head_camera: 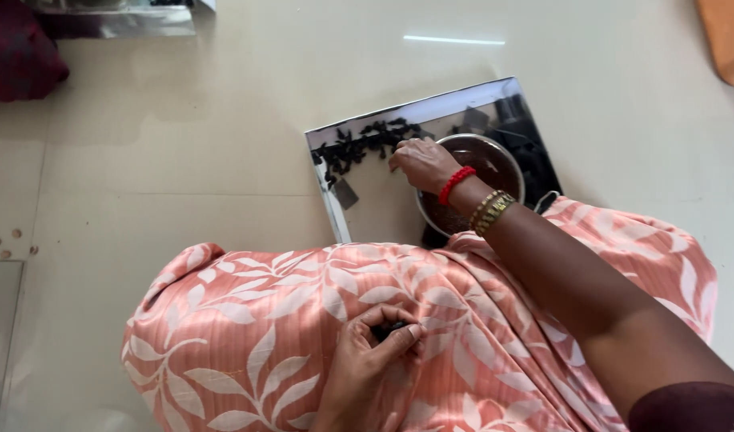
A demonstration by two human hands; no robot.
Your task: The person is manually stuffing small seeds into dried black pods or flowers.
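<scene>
small black dried pieces (359, 146) strewn along steel tray's (367, 200) far edge.

Silvery foil package (115, 20) at top left, on floor.

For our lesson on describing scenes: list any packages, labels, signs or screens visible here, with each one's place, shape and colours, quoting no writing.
Shiny silver package: top left on the floor, flat and crinkled, partly cut off by the frame.
No labels, signs or screens show.

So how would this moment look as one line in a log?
right hand: over dark pieces on steel tray | left hand: pinching small dark piece on lap | steel bowl: beside right wrist
</scene>
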